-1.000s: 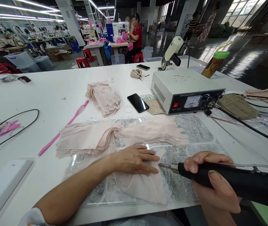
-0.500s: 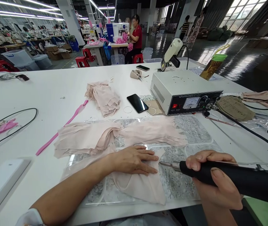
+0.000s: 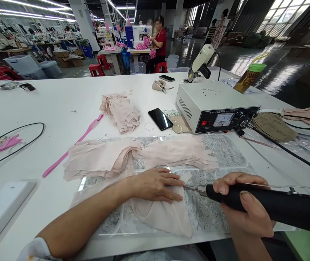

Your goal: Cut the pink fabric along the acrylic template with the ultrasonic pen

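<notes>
WORKER TRIMS FABRIC: At a white tabletop on a garment-factory floor, a worker's left hand lies flat, fingers stretched out and close together. It presses a pale pink fabric piece onto a clear, scratched cutting plate. The right hand is wrapped tight around a black wand-shaped hand tool, whose thin metal tip meets the fabric's edge just beside the left fingertips. A longer heap of the same pink cloth lies across the plate's far side. Beyond it sit a white metal control box with a dial, a black smartphone and a small stack of pink cut pieces. A bright pink strip runs across the tabletop to the left. In the background, a person in a red shirt sits at a sewing machine.
</notes>
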Tool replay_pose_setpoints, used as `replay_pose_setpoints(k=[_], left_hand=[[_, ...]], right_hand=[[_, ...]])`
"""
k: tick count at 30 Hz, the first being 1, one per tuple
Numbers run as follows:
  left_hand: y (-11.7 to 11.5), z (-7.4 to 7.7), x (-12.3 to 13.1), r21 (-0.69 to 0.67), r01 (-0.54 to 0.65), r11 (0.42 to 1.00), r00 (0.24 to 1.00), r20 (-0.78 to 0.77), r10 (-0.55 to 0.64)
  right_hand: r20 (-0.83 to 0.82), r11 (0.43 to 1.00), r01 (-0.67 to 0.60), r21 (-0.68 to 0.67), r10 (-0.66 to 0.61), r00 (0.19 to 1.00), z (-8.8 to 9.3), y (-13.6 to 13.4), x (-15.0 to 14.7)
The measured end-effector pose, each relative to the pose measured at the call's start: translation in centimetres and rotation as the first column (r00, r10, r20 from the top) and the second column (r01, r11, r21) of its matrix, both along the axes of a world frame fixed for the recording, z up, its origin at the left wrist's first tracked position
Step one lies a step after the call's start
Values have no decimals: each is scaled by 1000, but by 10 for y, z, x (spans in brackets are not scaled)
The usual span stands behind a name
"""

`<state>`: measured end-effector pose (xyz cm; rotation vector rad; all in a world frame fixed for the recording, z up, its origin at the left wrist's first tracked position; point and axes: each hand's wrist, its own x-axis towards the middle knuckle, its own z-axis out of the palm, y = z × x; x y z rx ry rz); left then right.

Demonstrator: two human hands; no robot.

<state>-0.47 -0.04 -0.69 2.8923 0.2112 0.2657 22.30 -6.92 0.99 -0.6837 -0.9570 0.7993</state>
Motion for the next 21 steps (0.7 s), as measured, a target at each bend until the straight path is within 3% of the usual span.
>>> replay_pose_setpoints(k=[12,17,21], left_hand=[[-1,2,0,-18,-4,1000,1000,-31,4],[-1,2,0,-92,-5,996,1000,-4,4],[0,21,-2,-215,-7,976,996,82,25]], right_hand=[[44,999,36,-8,-35,998,-1,2,-1],[13,983,174,-63,-174,985,3,-2,9],[30,937,320,-142,-319,947,2,-11,29]])
